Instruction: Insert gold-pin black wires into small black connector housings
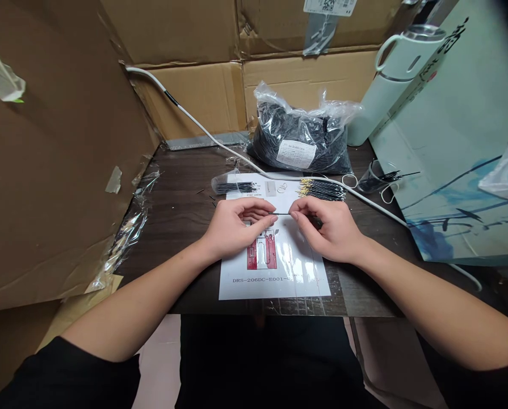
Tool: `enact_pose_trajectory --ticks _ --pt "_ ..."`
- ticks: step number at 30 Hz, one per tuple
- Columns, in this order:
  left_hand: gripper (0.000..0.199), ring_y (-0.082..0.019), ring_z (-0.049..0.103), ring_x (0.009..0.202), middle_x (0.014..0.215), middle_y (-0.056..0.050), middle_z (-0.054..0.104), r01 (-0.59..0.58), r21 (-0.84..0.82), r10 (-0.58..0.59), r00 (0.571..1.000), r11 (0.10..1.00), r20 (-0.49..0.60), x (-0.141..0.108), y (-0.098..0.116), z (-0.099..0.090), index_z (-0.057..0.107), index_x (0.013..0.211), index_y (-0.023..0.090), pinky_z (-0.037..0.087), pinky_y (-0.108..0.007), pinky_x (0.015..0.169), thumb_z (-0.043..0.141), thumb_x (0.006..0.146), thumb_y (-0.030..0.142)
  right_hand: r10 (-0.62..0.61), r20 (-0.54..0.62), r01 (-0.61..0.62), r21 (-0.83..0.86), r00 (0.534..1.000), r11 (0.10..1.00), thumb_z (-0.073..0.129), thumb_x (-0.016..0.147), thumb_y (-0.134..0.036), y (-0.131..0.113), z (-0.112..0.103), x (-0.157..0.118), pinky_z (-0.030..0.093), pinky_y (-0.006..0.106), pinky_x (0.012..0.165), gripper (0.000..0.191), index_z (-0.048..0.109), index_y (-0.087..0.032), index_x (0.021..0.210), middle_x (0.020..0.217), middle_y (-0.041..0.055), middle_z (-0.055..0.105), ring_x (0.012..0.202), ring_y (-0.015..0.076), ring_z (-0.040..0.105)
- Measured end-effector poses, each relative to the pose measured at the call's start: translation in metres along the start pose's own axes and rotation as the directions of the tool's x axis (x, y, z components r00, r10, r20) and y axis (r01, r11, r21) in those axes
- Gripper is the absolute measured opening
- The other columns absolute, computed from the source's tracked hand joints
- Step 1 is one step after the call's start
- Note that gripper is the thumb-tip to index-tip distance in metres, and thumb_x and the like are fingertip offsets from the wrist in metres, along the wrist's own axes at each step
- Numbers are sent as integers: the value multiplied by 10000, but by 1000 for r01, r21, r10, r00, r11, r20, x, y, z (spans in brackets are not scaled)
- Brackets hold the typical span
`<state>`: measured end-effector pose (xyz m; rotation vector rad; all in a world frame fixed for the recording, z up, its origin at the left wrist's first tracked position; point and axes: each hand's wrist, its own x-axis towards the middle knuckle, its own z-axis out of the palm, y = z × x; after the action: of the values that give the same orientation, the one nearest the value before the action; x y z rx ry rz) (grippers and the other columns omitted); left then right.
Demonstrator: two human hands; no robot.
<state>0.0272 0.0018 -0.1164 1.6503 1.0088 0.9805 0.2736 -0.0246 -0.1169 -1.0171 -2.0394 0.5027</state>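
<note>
Between my two hands runs a thin black wire-like piece (282, 213), level above a printed sheet (275, 288). My left hand (242, 224) pinches one end with thumb and fingertips. The other end sits in the pinch of my right hand (325, 227). Just beyond my right hand lies a row of black pieces with gold-coloured ends (322, 190). Beyond my left hand, a clear plastic cup (226, 180) on its side has several plain black pieces (240, 187) at its mouth. The fingertips partly cover the held piece's ends.
A clear bag of black pieces (300, 136) stands at the back, beside a pale green bottle (381, 96). A white cable (219, 143) crosses the table behind my hands. Another clear cup (375, 176) with black pieces lies at right. Cardboard walls (49, 142) enclose the left and back.
</note>
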Motion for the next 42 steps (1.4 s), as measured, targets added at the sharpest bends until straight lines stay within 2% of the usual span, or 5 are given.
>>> enact_pose_trajectory --ticks 17,34,36,38,42 --pt "157 -194 807 791 938 -85 851 -48 55 47 999 997 6 0 4 0 866 962 168 686 -284 748 895 878 298 1 8 -1 -3 1000 1000 602 1069 -200 1 0 -1 473 304 656 89 674 -206 1019 775 -19 697 626 130 598" --pt "231 -212 811 821 948 -100 843 -9 19 8 999 1000 45 -1 2 -1 842 1004 162 690 -320 775 885 884 355 0 22 0 -14 1000 1000 593 1075 -209 2 -1 -1 476 310 656 78 661 -216 1037 790 -11 705 638 144 612" --pt "290 -209 801 831 994 -102 841 -48 73 45 998 996 49 0 1 -4 822 1095 161 684 -330 787 883 869 331 22 31 -21 -34 999 999 586 1076 -223 4 -2 0 488 324 674 83 660 -221 1039 813 6 716 667 164 627" --pt "299 -186 757 768 961 -75 827 -130 232 122 991 964 47 2 1 -10 800 1141 173 651 -334 761 849 865 279 26 46 -22 -85 999 996 571 1080 -236 9 -2 1 507 352 722 100 660 -221 1038 858 36 723 736 197 648" --pt "54 -174 658 707 802 -21 747 -267 565 229 964 781 139 6 0 -21 788 933 198 546 -345 741 761 902 234 -17 97 39 -226 995 973 538 1094 -245 22 1 5 525 442 872 151 670 -219 1024 959 102 725 908 276 641"
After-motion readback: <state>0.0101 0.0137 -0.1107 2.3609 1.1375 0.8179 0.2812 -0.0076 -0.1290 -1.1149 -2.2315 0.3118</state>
